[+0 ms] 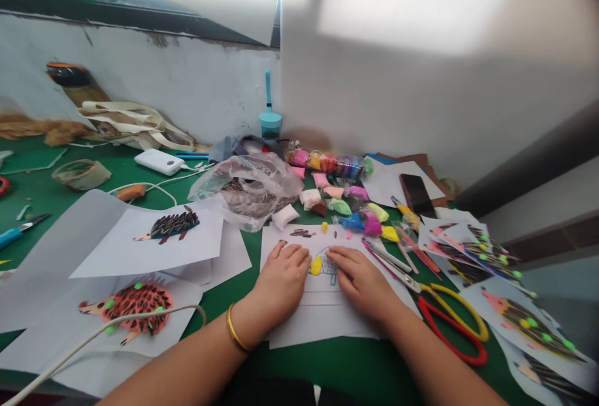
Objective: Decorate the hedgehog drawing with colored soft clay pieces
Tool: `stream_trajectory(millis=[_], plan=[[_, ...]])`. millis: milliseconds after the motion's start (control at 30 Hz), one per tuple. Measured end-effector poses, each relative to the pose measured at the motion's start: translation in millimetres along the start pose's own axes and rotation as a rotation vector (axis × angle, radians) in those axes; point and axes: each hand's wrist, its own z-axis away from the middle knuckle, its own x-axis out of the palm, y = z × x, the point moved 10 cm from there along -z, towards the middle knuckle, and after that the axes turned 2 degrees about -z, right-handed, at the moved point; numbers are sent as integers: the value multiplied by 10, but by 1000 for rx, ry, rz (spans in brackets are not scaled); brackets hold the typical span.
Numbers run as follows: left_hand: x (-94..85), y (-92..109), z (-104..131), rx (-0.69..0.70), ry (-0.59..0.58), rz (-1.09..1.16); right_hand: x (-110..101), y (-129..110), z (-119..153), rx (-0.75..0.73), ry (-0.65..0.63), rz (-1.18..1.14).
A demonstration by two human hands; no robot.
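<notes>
Inspection from my remote seat: the left hand [283, 278] lies back-up on the drawing sheet [322, 322], fingers extended and close together; its thumb and underside are hidden, so I cannot tell whether the grip is wide, narrow or holding anything. The right hand [367, 281] has a fairly wide grip, thumb apart from the fingers, nothing visible in it. The sheet lies on the green desk [327, 356] between the forearms, its side edges partly covered by the hands. Its blue outline [328, 257] is partly hidden by the right fingers, and the yellow clay piece [316, 265] lies beside the left fingertips; whether they touch it I cannot tell. Small seeds [301, 232] lie near the far edge. The clear plastic bag [248, 191] blurs its contents. The white cable [135, 317] crosses the red hedgehog picture [140, 306] and leaves the frame at lower left; the overlapping hedgehog pictures [528, 322] at right conceal one another, the lowest cut off by the frame. Clearance: bare green shows in front of the sheet's near edge. At right, room is restricted by the red-and-yellow-handled scissors [452, 315]; beyond the far edge, clay packets [372, 224] crowd close. A narrow green gap separates the sheet from the left-hand papers [234, 259].
</notes>
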Motion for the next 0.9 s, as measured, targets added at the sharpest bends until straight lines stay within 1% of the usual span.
stream_trajectory(millis=[133, 233, 333, 633, 800, 900], plan=[[-8, 13, 3, 14, -8, 12, -12, -66, 11, -28, 12, 33], [-7, 1, -5, 9, -16, 27, 24, -145, 5, -44, -18, 69], [-11, -19, -10, 0, 0, 59, 60, -199, -9, -51, -47, 101], [-24, -11, -17, 11, 9, 58, 30, -154, -4, -56, -24, 38], [-50, -9, -27, 12, 17, 72, 76, -153, -19, -35, -53, 89], [-45, -2, -24, 19, 21, 62, 66, -162, -26, -41, -37, 92]])
